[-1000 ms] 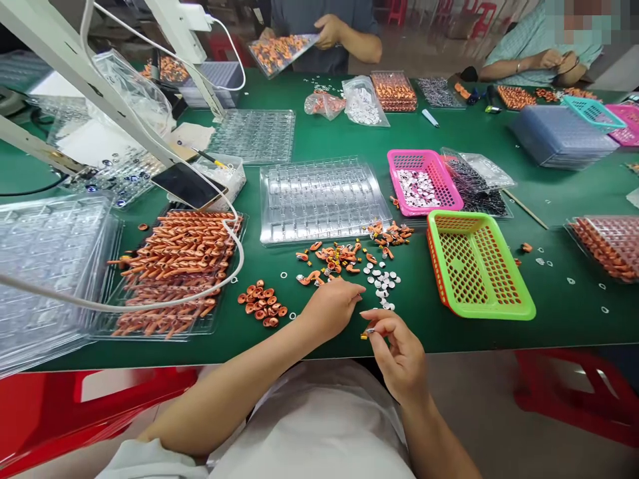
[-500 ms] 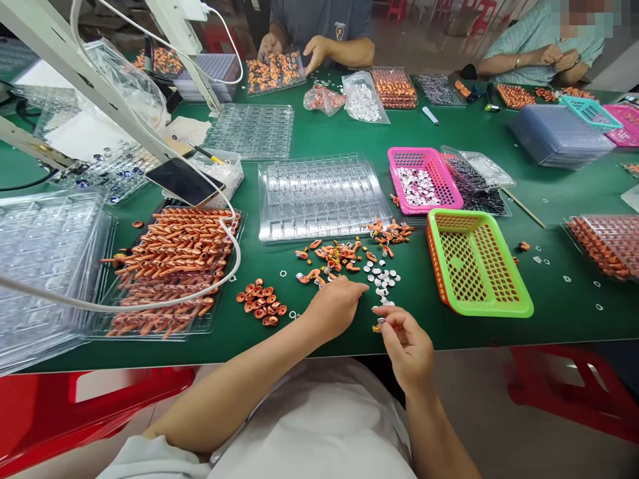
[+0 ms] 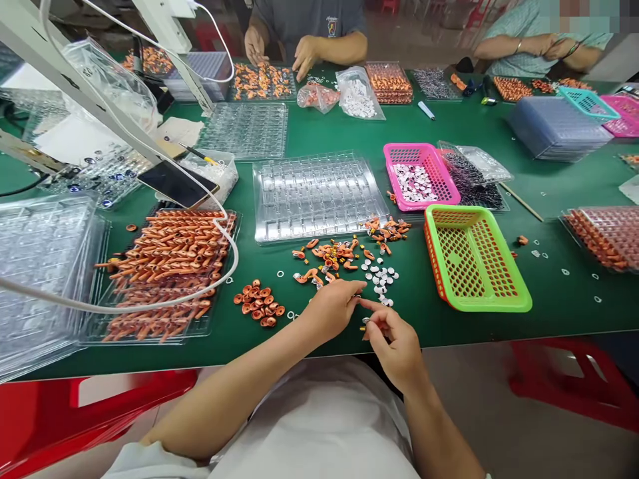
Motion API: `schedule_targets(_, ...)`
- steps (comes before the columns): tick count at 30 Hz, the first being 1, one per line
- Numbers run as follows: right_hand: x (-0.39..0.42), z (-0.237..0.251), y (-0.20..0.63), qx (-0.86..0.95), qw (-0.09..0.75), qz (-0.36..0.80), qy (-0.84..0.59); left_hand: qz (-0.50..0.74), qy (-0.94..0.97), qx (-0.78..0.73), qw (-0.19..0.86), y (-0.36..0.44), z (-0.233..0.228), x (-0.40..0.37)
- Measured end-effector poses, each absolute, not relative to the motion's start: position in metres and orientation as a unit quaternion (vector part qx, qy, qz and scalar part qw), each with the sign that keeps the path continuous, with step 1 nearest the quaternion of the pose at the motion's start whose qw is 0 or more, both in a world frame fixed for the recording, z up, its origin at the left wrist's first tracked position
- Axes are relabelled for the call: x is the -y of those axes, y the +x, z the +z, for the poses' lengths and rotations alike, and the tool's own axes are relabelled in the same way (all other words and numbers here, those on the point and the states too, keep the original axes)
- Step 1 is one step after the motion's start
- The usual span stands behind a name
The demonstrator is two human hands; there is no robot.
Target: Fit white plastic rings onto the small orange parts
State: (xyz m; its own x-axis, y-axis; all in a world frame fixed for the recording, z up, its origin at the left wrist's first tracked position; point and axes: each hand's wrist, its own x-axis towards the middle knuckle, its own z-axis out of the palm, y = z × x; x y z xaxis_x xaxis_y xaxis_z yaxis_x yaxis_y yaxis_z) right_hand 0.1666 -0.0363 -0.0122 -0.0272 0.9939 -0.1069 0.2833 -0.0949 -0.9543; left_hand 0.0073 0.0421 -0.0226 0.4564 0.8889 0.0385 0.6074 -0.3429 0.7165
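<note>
Head camera showed both hands meeting at the near edge of the green desk [image 3: 309, 136]. Right hand [image 3: 394, 342] pinched a tiny metal part [image 3: 366, 322] in a closed grip; left hand [image 3: 333, 307], fingers curled, touched it. White discs [image 3: 379, 278] lay just beyond, a green basket [image 3: 474, 263] to the right.

The table [image 3: 309, 136] is dark green. On it sit a bright green basket [image 3: 476, 259] with an orange rim, a pink basket [image 3: 420, 175] full of white bits, and see-through trays [image 3: 317, 195]. Orange tubes [image 3: 170, 266] fill one tray, small orange rings [image 3: 258, 303] lie in a bunch, and little white discs [image 3: 380, 277] lie beside orange and yellow bits [image 3: 335, 255].
</note>
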Motion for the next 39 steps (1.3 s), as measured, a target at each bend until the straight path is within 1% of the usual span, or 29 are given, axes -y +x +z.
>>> schedule_targets(8, 0.028, -0.016, 0.166, 0.536, 0.374, 0.489, -0.577, 0.212, 0.814, -0.455, 0.293, 0.005, -0.026, -0.043)
schedule_targets(13, 0.025, -0.018, 0.169, 0.551, 0.339, 0.490, -0.585, 0.220, 0.820, -0.442, 0.289, 0.004, -0.026, -0.041)
schedule_targets(16, 0.024, -0.019, 0.170, 0.564, 0.325, 0.485, -0.584, 0.250, 0.818, -0.433, 0.284, 0.003, -0.027, -0.039)
schedule_targets(20, 0.025, -0.019, 0.170, 0.579, 0.322, 0.467, -0.586, 0.324, 0.794, -0.431, 0.281, -0.003, -0.022, -0.035)
schedule_targets(23, 0.027, -0.019, 0.169, 0.585, 0.333, 0.445, -0.591, 0.352, 0.742, -0.455, 0.345, -0.009, -0.013, -0.029)
schedule_targets(28, 0.028, -0.016, 0.168, 0.578, 0.373, 0.398, -0.607, 0.385, 0.571, -0.491, 0.533, -0.017, -0.005, -0.018)
schedule_targets(30, 0.029, -0.014, 0.167, 0.583, 0.384, 0.373, -0.612, 0.395, 0.505, -0.495, 0.586, -0.019, -0.006, -0.015)
schedule_targets(33, 0.037, -0.009, 0.164, 0.590, 0.410, 0.357, -0.597, 0.408, 0.441, -0.489, 0.633, -0.018, -0.006, -0.011)
schedule_targets(36, 0.046, -0.003, 0.157, 0.595, 0.434, 0.392, -0.552, 0.432, 0.394, -0.467, 0.663, -0.015, -0.004, -0.008)
schedule_targets(39, 0.052, -0.001, 0.150, 0.595, 0.436, 0.431, -0.520, 0.461, 0.375, -0.465, 0.656, -0.012, -0.004, -0.005)
